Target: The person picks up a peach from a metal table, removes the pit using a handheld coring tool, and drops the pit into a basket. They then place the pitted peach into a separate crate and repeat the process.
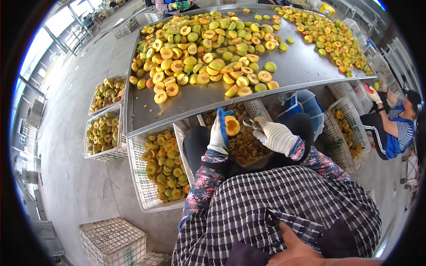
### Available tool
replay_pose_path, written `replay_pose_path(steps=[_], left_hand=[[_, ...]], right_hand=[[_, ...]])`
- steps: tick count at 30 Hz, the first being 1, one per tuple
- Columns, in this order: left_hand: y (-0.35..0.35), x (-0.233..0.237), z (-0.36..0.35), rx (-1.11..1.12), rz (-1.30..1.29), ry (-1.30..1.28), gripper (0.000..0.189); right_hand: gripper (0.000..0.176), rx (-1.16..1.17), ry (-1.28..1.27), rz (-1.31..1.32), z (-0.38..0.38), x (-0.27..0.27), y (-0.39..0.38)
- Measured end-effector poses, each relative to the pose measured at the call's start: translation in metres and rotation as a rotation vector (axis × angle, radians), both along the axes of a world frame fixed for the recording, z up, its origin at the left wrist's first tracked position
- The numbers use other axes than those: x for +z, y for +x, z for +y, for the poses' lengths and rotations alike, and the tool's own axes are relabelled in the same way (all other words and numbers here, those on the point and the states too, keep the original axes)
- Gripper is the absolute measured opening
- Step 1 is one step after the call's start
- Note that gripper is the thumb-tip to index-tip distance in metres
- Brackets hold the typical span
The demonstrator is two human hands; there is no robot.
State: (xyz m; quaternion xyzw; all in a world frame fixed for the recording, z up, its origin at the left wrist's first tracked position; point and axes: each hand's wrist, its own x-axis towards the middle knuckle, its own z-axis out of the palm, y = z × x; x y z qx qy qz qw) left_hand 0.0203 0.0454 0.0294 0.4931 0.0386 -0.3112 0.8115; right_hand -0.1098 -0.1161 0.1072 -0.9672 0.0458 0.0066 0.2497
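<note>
My left hand (pixel 219 135), in a white glove with blue fingers, grips a pitted peach half (pixel 232 126) with its hollow facing up and toward the right hand. My right hand (pixel 278 135), in a striped white glove, is closed on a small metal tool with a looped end (pixel 251 123). The loop points at the peach half and is apart from it. Below both hands, between my knees, stands a crate of brown pits and scraps (pixel 246 148). Just ahead, halved peaches (pixel 208 48) are heaped on a metal table (pixel 173 106).
White crates of peach halves (pixel 166 166) stand to my left, more (pixel 104 135) farther out. A blue bucket-like container (pixel 306 106) and another crate (pixel 348 133) are at the right. A co-worker (pixel 395 122) sits beyond. An upturned crate (pixel 113 241) lies lower left.
</note>
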Motion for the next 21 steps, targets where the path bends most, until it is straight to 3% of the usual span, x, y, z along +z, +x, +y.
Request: replay_pose_path(steps=[2,3,5,8,9,11,13,15,20,21], left_hand=[[-0.008,0.032,0.008,-0.040,0.158,-0.085,0.066],[-0.009,0.029,0.005,-0.054,0.058,-0.006,0.076],[-0.016,0.025,0.007,-0.055,-0.325,0.100,0.068],[-0.016,0.028,0.004,-0.024,-0.408,0.156,0.066],[-0.013,0.025,0.003,-0.007,-0.317,0.120,0.065],[-0.021,0.027,0.005,0.045,-0.194,0.022,0.064],[-0.022,0.032,0.006,0.017,-0.229,0.060,0.063],[-0.024,0.033,0.008,-0.023,-0.279,0.076,0.062],[-0.017,0.029,0.013,-0.220,-0.522,0.126,0.058],[-0.018,0.027,0.013,-0.199,-0.306,-0.005,0.057]], right_hand=[[0.027,0.063,0.080,-0.051,0.002,0.004,0.005],[0.026,0.098,0.120,-0.075,0.007,0.006,0.010],[0.026,0.135,0.158,-0.035,0.016,0.008,0.015],[0.027,0.129,0.172,0.016,0.024,-0.005,0.020],[0.031,0.098,0.171,0.176,0.027,0.005,0.024],[0.031,0.152,0.564,0.132,0.033,-0.014,0.015],[0.032,0.158,0.613,0.310,0.037,0.003,0.016],[0.032,0.052,0.952,0.358,0.038,-0.005,0.012],[0.030,0.001,1.128,0.529,0.032,0.026,0.009],[0.029,-0.006,1.151,0.586,0.030,0.032,0.006]])
